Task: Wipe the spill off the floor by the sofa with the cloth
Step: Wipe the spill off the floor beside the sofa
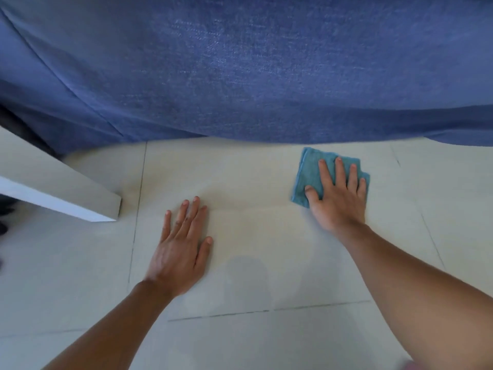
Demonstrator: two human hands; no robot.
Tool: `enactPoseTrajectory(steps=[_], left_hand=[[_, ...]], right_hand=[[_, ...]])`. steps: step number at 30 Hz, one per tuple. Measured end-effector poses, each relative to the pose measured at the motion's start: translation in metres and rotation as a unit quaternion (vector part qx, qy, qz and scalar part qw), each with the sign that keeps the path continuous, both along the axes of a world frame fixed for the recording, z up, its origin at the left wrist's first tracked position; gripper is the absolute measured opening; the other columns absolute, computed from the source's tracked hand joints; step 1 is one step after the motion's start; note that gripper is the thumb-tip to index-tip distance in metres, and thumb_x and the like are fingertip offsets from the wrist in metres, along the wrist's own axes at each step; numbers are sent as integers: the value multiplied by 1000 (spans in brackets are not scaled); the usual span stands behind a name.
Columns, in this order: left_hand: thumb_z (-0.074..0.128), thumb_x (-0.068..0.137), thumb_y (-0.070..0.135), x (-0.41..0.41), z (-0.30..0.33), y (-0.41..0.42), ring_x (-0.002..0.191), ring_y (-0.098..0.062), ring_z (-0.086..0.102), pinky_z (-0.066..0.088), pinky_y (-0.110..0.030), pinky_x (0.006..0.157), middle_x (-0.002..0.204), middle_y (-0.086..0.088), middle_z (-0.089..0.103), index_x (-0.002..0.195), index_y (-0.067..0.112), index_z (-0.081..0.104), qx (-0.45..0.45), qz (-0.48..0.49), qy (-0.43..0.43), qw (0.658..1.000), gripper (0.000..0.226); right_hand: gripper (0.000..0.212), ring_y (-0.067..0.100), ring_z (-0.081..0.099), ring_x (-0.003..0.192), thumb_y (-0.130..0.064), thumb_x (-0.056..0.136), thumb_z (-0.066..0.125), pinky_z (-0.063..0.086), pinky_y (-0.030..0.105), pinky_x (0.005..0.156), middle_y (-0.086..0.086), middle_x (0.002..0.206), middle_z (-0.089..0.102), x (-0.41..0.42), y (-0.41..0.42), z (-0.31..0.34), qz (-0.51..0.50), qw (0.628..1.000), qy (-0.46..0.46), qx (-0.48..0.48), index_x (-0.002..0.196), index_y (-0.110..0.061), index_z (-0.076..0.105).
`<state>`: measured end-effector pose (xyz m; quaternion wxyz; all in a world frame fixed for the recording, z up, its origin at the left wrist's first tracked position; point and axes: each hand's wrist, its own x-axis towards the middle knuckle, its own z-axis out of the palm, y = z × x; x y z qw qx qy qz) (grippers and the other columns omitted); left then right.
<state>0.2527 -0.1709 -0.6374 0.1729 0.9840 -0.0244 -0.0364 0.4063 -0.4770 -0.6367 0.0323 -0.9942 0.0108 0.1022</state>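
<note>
A folded teal cloth (309, 169) lies flat on the pale tiled floor (253, 182) just in front of the blue sofa (253, 70). My right hand (337, 193) presses down on the cloth with its fingers spread, covering most of it. My left hand (181, 247) rests palm-down on the bare floor to the left, fingers apart, holding nothing. A faint damp sheen (248, 271) shows on the tile between my two arms. I cannot make out any other spill.
A white table or shelf corner (101, 206) juts in from the left at floor level, close to my left hand. The sofa front runs across the whole top of the view. Dark grout lines cross the tiles.
</note>
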Motion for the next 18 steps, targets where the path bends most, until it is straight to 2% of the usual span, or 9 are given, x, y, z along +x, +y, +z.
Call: enactPoseTrajectory(steps=[3,6,11,15,18], left_hand=[[29,97,37,-26,-2,31,152,-26,8,9,-55,121,165,-10,15,153,8,27,23,33,14,999,63],[28,97,39,-55,-2,61,153,-23,4,1,-50,123,165,-7,12,155,10,23,33,96,26,994,65],[23,99,43,-93,1,91,153,-22,0,-4,-45,123,165,-8,7,156,12,19,47,158,38,986,65],[23,100,39,-107,4,104,153,-22,8,3,-43,123,164,-10,12,155,9,23,24,165,31,986,63],[21,100,39,-111,6,109,152,-23,10,5,-43,123,164,-10,13,155,8,23,15,173,29,984,62]], right_hand=[[75,34,-11,157,-62,96,29,-5,55,125,2,173,-5,7,67,1,89,996,1,20,162,-36,4],[77,33,-12,157,-63,94,30,-8,55,125,1,173,-5,-1,137,3,174,984,9,43,162,-36,6],[77,31,-15,157,-64,93,28,-10,56,124,2,173,-6,-36,230,2,329,941,38,67,162,-37,6],[78,32,-9,158,-60,90,38,-6,56,125,4,173,5,-92,252,5,362,925,34,112,161,-34,19],[79,32,-6,158,-57,89,42,3,57,126,3,172,12,-169,216,8,363,919,40,147,161,-31,24]])
